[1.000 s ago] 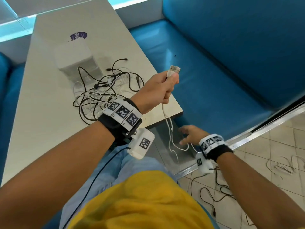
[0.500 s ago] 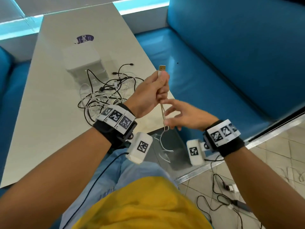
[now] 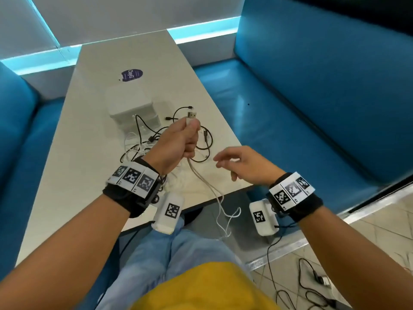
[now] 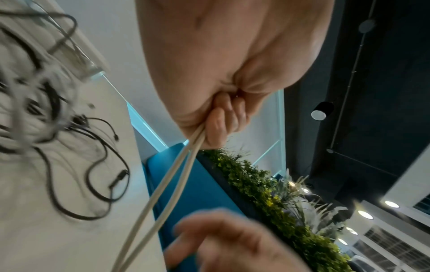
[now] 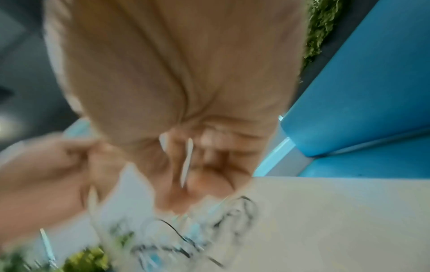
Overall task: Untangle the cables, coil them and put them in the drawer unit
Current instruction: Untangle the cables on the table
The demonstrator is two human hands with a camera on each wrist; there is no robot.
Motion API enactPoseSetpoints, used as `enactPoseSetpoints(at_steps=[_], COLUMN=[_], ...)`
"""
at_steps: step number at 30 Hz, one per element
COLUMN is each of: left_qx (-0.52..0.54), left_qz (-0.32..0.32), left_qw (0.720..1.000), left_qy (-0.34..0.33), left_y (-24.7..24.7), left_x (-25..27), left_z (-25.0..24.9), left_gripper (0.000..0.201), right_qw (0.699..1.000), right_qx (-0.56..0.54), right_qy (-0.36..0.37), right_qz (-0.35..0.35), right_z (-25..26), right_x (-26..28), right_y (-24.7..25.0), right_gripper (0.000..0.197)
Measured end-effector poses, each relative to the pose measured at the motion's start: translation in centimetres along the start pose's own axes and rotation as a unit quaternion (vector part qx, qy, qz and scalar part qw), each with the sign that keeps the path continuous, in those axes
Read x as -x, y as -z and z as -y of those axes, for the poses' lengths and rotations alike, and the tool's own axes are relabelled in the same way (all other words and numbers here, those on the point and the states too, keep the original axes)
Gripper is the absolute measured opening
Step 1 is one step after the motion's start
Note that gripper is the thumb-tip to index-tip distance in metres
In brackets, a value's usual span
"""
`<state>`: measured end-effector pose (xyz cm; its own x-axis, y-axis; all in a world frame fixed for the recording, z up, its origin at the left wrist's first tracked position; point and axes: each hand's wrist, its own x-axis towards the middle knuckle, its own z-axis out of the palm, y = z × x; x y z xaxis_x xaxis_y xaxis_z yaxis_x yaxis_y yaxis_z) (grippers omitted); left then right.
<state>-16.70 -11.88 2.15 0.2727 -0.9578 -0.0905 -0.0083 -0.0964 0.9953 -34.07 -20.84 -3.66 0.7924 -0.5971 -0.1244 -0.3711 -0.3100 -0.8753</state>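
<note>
My left hand [image 3: 188,139] grips a white cable [image 3: 207,186] in its fist above the table, with the USB plug [image 3: 191,114] sticking up out of it. In the left wrist view two white cable [image 4: 167,184] strands leave the left hand's [image 4: 221,119] curled fingers and hang down past the table edge. To its right, my right hand [image 3: 241,162] hovers with relaxed, spread fingers, apart from the cable and holding nothing. A tangle of black and white cables [image 3: 156,142] lies in front of the white drawer unit [image 3: 129,106]. The right wrist view is badly blurred.
The pale table [image 3: 89,175] runs away from me between blue benches [image 3: 301,130]. A purple sticker [image 3: 132,75] lies beyond the drawer unit. More black cables and a plug [image 3: 317,280] lie on the tiled floor at lower right. My knees sit below the table's near edge.
The right hand came up from near the floor, pinched the cable below the left fist, then let go and drew back to the right. The left hand now grips two strands.
</note>
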Motion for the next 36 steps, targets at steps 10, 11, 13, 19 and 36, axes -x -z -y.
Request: enactPoseSetpoints(at_steps=[10,11,13,19,36], left_qx=[-0.016,-0.017,-0.015,-0.007,0.039], left_qz=[-0.019,-0.017,-0.014,-0.073,-0.257], left_qw=[0.999,0.999,1.000,0.997,0.964], left_qy=[0.029,0.027,0.022,-0.017,0.055], left_y=[5.5,6.0,7.1,9.5,15.5], left_x=[2.0,2.2,2.5,2.8,4.3], left_z=[-0.4,-0.6,-0.9,-0.3,1.6], left_gripper=[0.023,0.022,0.020,0.018,0.019], right_qw=[0.975,0.974,0.972,0.968,0.959], right_qx=[0.058,0.064,0.073,0.084,0.267], right_qy=[0.212,0.216,0.224,0.231,0.051], right_qz=[-0.039,-0.033,-0.021,-0.039,0.086], right_z=[12.1,12.6,13.5,14.6,7.4], right_x=[-7.8,-8.3,-9.1,-10.7,-16.8], right_y=[-0.9,-1.1,-1.6,-3.9,-8.2], right_gripper=[0.022,0.021,0.019,0.015,0.046])
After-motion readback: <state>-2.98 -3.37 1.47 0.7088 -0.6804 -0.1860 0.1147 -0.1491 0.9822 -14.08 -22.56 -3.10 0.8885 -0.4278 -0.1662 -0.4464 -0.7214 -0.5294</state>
